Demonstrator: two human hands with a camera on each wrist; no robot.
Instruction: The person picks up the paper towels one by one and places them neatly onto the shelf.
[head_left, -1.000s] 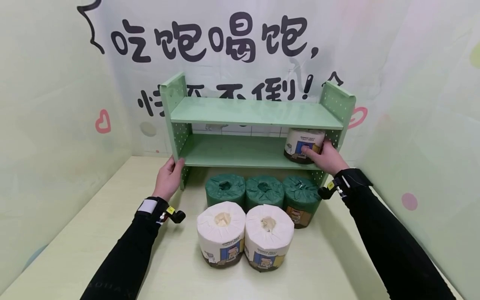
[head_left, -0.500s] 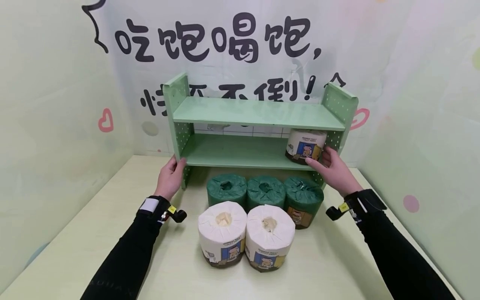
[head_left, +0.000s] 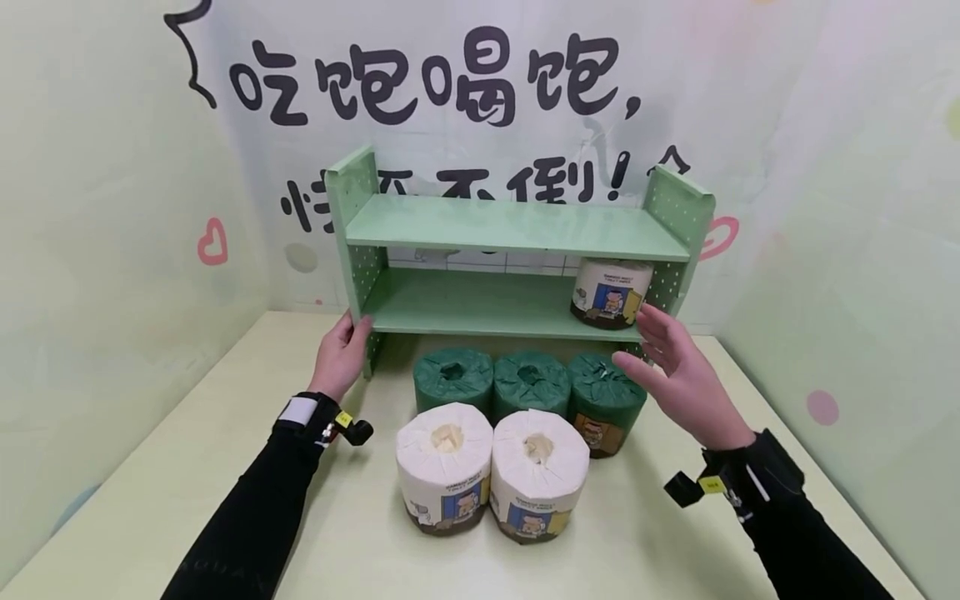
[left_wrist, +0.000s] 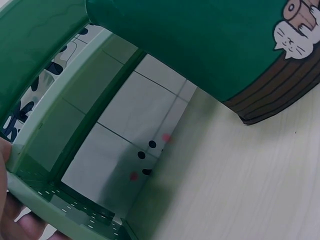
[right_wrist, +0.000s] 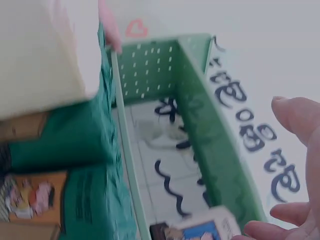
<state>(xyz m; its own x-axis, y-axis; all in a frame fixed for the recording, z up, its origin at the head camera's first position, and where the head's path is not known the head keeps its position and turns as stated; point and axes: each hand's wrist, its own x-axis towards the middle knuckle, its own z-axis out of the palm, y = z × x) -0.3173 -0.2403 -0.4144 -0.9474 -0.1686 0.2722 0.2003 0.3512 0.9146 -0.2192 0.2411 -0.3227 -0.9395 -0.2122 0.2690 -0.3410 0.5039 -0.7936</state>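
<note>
Pale cream tabletop (head_left: 187, 467) sat in a booth; back wall (head_left: 450, 83) carried bold black Chinese lettering; pale green side walls (head_left: 97, 208) with pink hearts (head_left: 212, 242); soft even light.

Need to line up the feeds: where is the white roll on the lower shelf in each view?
Head: white roll at the lower shelf's right end, beyond the open right hand.
Left wrist: not in it.
Right wrist: only its printed wrapper, bottom edge.
Shared landmark: green shelf.

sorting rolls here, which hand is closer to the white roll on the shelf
Right. The right hand hovers open just below and right of the white roll; the left hand grips the shelf's far left post.
</note>
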